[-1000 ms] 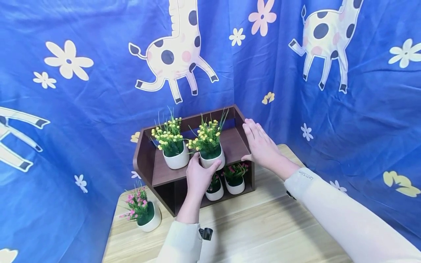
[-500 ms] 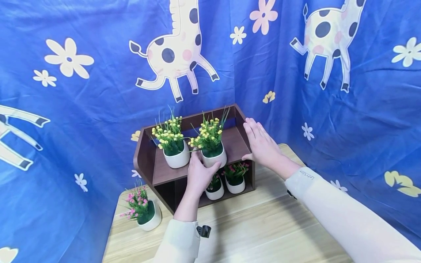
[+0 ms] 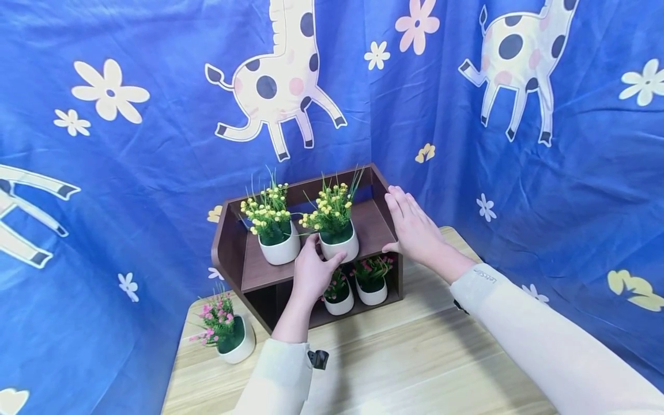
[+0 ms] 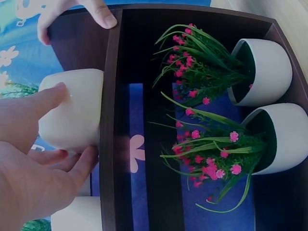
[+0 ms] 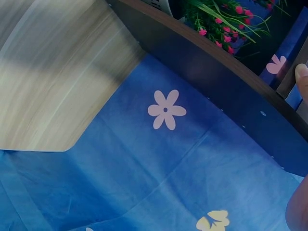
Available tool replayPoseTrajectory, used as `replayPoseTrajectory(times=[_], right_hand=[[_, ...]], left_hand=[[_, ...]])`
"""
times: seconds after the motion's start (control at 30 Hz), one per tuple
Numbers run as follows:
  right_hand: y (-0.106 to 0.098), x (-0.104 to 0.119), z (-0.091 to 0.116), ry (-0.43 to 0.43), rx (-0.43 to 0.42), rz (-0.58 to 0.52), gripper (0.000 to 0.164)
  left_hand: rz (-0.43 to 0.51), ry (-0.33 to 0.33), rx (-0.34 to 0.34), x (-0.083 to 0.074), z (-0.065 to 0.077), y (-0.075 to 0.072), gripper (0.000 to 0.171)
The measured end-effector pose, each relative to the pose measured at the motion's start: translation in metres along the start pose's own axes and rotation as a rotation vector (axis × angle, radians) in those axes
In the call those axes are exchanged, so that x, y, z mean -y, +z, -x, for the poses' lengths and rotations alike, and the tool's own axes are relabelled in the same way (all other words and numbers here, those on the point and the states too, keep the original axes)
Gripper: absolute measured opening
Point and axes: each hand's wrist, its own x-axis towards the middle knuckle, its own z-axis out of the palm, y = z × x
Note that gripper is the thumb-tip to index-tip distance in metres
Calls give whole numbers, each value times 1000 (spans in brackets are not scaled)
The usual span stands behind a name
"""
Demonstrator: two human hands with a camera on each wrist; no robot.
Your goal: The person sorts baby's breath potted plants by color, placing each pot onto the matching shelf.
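Observation:
My left hand grips a white pot with yellow flowers on the upper board of a dark brown two-tier shelf. In the left wrist view, the thumb lies on the front of the pot and the other fingers are along its side. A second yellow-flowered pot stands just left of it. My right hand holds the shelf's right side panel, its long fingers stretched along the panel's top and its thumb at the upper board's front edge.
Two pink-flowered white pots stand side by side on the lower tier, toward the right. Another pink-flowered pot is on the wooden table, left of the shelf. A blue curtain hangs close behind.
The gripped pot has shifted slightly right and back on the upper board, and the left hand's fingers have moved a little along its side. The right hand stays put.

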Motion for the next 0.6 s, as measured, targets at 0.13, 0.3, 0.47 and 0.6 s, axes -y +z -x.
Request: replayPoseTrajectory(times=[0.13, 0.3, 0.47, 0.6], right_hand=[[0, 0, 0, -3, 0, 0, 137], [0, -1, 1, -5, -4, -1, 138], [1, -1, 1, -5, -3, -4, 138], [1, -1, 1, -4, -3, -2, 138]], left_hand=[[-42, 1, -5, 0, -7, 3, 80], [-74, 5, 9, -3, -13, 7, 83], [-99, 0, 9, -7, -19, 8, 83], [-111, -7, 3, -9, -24, 11, 82]])
